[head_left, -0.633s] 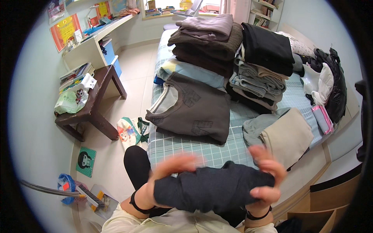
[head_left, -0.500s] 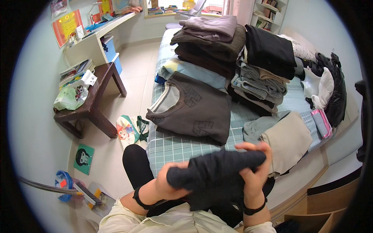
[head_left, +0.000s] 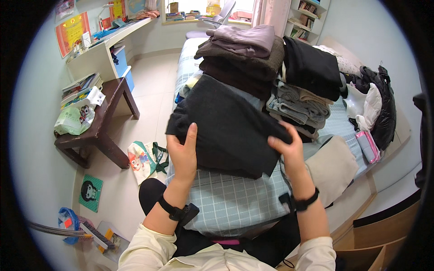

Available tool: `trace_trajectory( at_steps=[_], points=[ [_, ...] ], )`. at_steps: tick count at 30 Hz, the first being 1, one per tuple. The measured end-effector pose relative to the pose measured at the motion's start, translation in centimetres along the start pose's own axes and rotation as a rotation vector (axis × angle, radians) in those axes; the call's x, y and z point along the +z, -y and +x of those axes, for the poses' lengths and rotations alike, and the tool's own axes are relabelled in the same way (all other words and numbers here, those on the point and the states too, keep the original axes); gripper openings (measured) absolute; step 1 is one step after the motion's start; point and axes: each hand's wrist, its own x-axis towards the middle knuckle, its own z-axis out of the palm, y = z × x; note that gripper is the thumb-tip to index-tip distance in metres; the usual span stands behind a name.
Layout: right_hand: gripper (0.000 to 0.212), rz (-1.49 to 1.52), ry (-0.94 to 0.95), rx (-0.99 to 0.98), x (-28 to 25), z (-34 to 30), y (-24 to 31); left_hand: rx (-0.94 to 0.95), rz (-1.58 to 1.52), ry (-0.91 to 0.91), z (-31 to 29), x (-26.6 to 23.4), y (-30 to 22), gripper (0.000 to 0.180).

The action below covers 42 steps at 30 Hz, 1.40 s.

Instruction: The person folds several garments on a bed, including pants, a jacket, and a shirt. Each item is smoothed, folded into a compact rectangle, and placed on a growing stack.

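A dark charcoal piece of clothing [head_left: 226, 128], loosely folded, is held between my two hands above the near part of the bed. At its left edge my left hand [head_left: 183, 156] grips it, thumb on top and fingers under the cloth. My right hand [head_left: 290, 149] pinches its right corner the same way. The cloth hides the dark sweatshirt seen there before. Just behind it rises a stack of folded tops [head_left: 246, 54], lilac on top. To the right of that stands a pile of folded trousers [head_left: 309, 67], black uppermost. Beige folded clothing [head_left: 332, 165] lies beside my right hand.
The bed [head_left: 230, 201] has a checked blue-green sheet. A black jacket [head_left: 384, 108] and a pink pack [head_left: 368, 147] lie at its right edge. On the left are a dark wooden bench [head_left: 106, 122], a cloth bag [head_left: 142, 162] on the floor and a blue basket [head_left: 68, 221].
My hands have moved forward over the bed and spread apart, opening the bunched dark garment out flatter. It now covers the sweatshirt. The view has shifted slightly.
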Motion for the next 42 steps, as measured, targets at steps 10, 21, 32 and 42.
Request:
trace_trajectory(
  at_steps=[10,21,32,42],
  points=[
    [0.078,-0.631,-0.259,0.08,1.4,8.9,-10.6,-0.556,-0.277,0.231,2.3,-4.1,7.2,0.026],
    [0.066,-1.318,0.063,-0.512,6.3,3.9,-7.9,-0.473,-0.193,0.315,-0.4,-5.7,7.0,0.061],
    [0.062,-0.913,0.024,-0.505,-5.9,-2.5,-3.9,-0.285,0.078,0.521,-1.2,-7.0,6.5,0.068],
    [0.069,-0.288,-1.122,0.465,-32.6,-14.0,-5.5,-0.079,0.205,0.568,-5.4,-3.6,2.0,0.033]
  ],
)
